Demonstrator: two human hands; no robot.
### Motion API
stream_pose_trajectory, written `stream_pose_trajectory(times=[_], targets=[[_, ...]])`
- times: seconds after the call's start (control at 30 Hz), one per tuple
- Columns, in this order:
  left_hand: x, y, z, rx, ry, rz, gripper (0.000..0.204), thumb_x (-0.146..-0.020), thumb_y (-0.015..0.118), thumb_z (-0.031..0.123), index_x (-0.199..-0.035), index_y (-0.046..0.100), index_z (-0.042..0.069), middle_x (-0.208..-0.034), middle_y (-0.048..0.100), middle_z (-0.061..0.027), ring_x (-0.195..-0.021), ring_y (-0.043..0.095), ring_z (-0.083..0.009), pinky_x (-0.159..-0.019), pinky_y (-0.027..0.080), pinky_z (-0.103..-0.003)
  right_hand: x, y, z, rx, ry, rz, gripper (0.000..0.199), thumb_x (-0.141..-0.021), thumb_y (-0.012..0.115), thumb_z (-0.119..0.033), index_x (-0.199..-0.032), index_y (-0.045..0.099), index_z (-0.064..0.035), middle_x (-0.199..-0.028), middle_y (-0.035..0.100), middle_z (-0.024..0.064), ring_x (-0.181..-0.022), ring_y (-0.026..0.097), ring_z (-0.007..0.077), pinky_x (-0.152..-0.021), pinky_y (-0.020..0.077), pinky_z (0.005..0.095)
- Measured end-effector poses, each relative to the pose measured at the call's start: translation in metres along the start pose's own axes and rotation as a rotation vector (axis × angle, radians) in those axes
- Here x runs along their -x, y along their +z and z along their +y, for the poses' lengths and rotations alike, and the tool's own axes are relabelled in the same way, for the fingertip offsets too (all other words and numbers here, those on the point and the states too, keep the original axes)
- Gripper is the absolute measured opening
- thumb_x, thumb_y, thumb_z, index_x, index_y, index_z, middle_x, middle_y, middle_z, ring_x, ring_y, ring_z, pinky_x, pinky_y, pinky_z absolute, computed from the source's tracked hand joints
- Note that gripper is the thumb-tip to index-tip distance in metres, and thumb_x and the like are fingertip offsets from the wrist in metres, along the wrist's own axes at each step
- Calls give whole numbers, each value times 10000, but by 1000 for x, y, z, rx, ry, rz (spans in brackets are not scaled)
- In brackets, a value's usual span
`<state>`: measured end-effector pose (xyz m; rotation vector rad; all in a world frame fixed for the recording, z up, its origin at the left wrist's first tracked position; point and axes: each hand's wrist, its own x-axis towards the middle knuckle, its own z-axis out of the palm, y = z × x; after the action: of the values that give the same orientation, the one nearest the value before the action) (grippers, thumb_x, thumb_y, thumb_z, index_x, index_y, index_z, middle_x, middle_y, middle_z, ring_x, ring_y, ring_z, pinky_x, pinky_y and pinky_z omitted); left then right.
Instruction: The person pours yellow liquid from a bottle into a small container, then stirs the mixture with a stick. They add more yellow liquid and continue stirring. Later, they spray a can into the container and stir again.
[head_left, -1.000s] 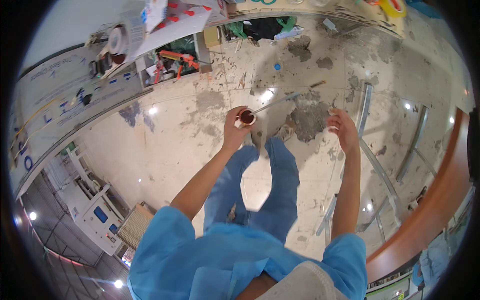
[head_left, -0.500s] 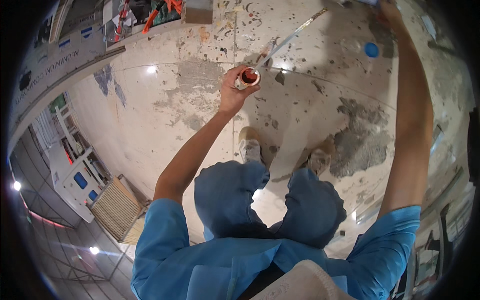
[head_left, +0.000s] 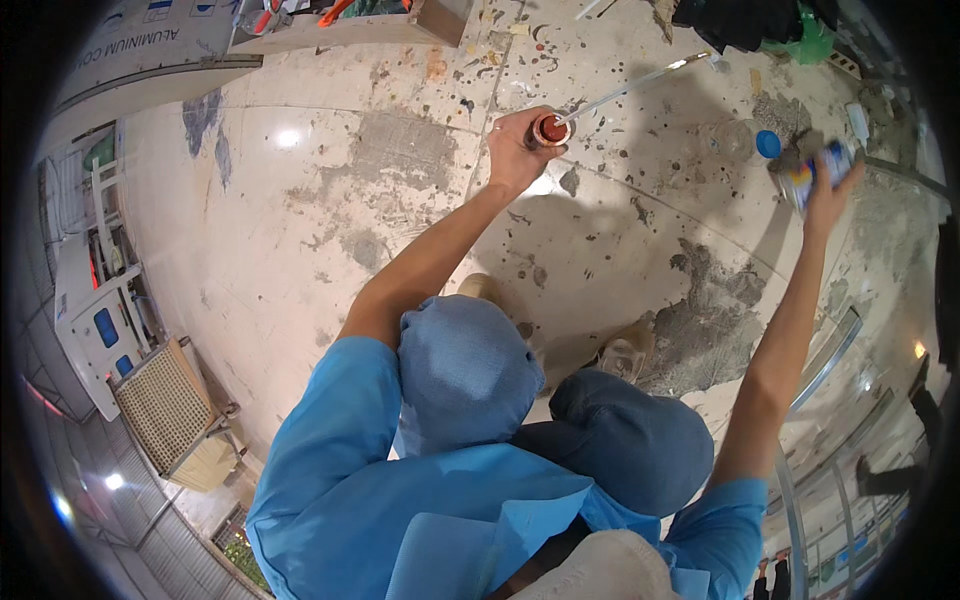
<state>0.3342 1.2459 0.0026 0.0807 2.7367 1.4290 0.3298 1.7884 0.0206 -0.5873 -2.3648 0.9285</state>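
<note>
Just ahead of the bent knees (head_left: pixel 470 365), the left hand (head_left: pixel 515 150) has its fingers curled round the left side of a small cup (head_left: pixel 551 130), thumb along its near side; the mouth faces up, reddish brown inside. A thin pale stick (head_left: pixel 640 88) leans out over the rim, its long axis slanting away to the right, clear of both hands at its far end. Well apart, to the right and slightly nearer the body than the cup, the right hand (head_left: pixel 828 202) grips a blurred blue-and-white can (head_left: pixel 801 184) that appears tipped sideways, its long axis roughly crosswise. Whether cup or can touches the floor (head_left: pixel 300 230), I cannot tell. Between them, near the can, lies a clear bottle (head_left: pixel 730 140). Farther off is a green bag (head_left: pixel 815 42).
</note>
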Motion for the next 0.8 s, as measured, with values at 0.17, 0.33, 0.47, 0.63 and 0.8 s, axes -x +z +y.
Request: stream_pose_trajectory(times=[0.17, 0.33, 0.47, 0.63, 0.8], targets=[[-3, 10, -11, -115, 45, 36, 663, -665, 994, 145, -1269, 721, 116, -1147, 756, -102, -1154, 644, -329, -1037, 505, -448, 132, -114, -66, -400, 95, 25, 974, -862, 849, -105, -1653, 285, -23, -1485, 534, 189, -1313, 576, 298, -1157, 451, 436], [4, 2, -24, -220, 65, 37, 823, -746, 931, 113, -1460, 533, 15, -1270, 686, -224, -1199, 648, -373, -1022, 517, -450, 223, -79, -145, -585, 414, -356, 978, -808, 866, -129, -1642, 358, -81, -1403, 603, 159, -1210, 634, 286, -1057, 529, 435], [50, -27, -21, -3, 56, 166, 628, -876, 791, 43, -1448, 535, 0, -1208, 686, -168, -1028, 659, -267, -938, 539, -418, 243, -13, -224, -1037, 356, -680, 1087, -783, 813, -148, -1703, 234, -137, -1327, 641, 183, -1196, 689, 327, -1003, 589, 446], [179, -70, 5, 24, -261, -332, 479, -921, 766, 102, -1372, 616, 49, -986, 728, -61, -882, 677, -184, -845, 551, -348, 242, 22, -276, -1296, 521, -865, 1141, -738, 805, -188, -1710, 208, -194, -1253, 659, 209, -1085, 732, 348, -935, 633, 482], [248, -90, 4, -204, 6, -934, 446, -901, 794, 173, -1328, 672, 124, -1041, 761, -95, -941, 745, -263, -824, 575, -385, 237, 21, -270, -1667, 648, -1052, 1006, -840, 751, -229, -1694, 221, -201, -1246, 660, 253, -1038, 745, 356, -897, 650, 520]])
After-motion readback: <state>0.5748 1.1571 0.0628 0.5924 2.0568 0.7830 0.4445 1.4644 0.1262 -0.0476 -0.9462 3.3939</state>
